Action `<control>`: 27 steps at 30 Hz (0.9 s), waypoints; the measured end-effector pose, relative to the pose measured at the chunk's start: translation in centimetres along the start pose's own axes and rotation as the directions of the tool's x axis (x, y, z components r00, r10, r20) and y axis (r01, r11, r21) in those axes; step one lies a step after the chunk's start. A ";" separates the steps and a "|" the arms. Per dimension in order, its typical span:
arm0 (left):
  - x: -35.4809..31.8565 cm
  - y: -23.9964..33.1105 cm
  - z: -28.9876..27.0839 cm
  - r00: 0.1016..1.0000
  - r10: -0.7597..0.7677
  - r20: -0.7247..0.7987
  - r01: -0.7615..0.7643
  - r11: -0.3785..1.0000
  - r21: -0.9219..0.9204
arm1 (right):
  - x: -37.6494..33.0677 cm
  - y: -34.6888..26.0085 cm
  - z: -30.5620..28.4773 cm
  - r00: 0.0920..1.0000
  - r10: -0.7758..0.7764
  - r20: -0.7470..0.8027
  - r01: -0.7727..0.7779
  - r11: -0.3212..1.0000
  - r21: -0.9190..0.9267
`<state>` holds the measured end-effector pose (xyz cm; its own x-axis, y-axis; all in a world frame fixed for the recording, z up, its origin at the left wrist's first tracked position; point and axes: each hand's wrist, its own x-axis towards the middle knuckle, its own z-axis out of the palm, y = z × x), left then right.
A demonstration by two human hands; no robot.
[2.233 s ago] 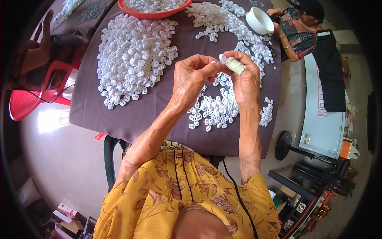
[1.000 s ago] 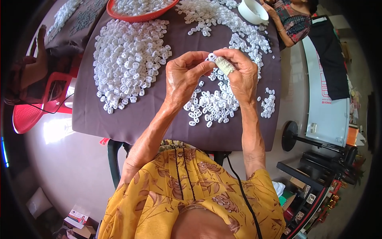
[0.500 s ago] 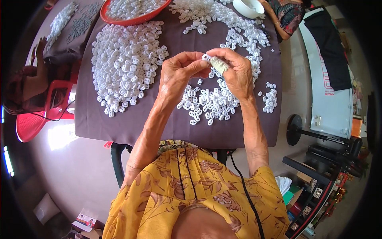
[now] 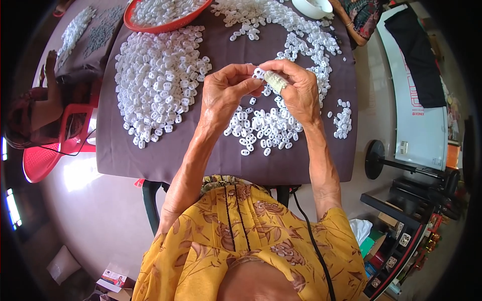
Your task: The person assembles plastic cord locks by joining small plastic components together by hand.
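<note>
In front of my chest, above the table, my left hand (image 4: pixel 223 90) pinches a small white two-hole plastic piece (image 4: pixel 259 73) between thumb and fingers. My right hand (image 4: pixel 300 90) is closed against the same piece from the other side, its index finger over the top. A pale, cloth-like cover (image 4: pixel 275 81) wraps the right thumb. Whether a tool is tucked inside the right fingers is hidden. Below the hands lies a loose pile of similar white pieces (image 4: pixel 271 128). Left of them spreads a larger heap (image 4: pixel 155 85).
A red basket (image 4: pixel 170 28) full of white pieces stands at the far left, and a white bowl (image 4: pixel 312 9) at the far right. A small cluster (image 4: pixel 343 120) lies near the right edge of the brown tablecloth (image 4: pixel 135 165). Another person's arm (image 4: pixel 351 27) reaches in at the far right.
The white piece has turned slightly between my fingertips, showing more of its face. The hands stay in nearly the same place, and the view has shifted a little.
</note>
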<state>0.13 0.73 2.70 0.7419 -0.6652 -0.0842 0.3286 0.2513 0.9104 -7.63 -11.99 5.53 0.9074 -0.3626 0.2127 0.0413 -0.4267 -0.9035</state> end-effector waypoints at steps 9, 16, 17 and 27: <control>0.3 -0.2 -0.4 0.993 -0.114 0.023 0.116 0.984 -0.132 | -0.2 0.3 0.4 0.997 -0.080 0.014 0.081 0.991 -0.109; 0.4 -0.8 -0.2 0.985 -0.169 0.029 0.171 0.964 -0.204 | 0.0 1.1 0.7 0.904 -0.413 0.108 0.404 0.744 -0.533; 0.4 -0.8 -0.2 0.982 -0.183 0.052 0.190 0.951 -0.243 | -0.1 1.3 0.6 0.909 -0.401 0.118 0.396 0.737 -0.548; 1.2 -1.3 -0.6 0.961 -0.257 0.102 0.274 0.928 -0.253 | -0.4 1.1 0.2 0.933 -0.334 0.132 0.346 0.739 -0.578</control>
<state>0.98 0.01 1.19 0.5691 -0.7755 -0.2732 0.6562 0.2281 0.7193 -7.89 -12.13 4.37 0.8881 -0.0867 0.4514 0.1029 -0.9196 -0.3790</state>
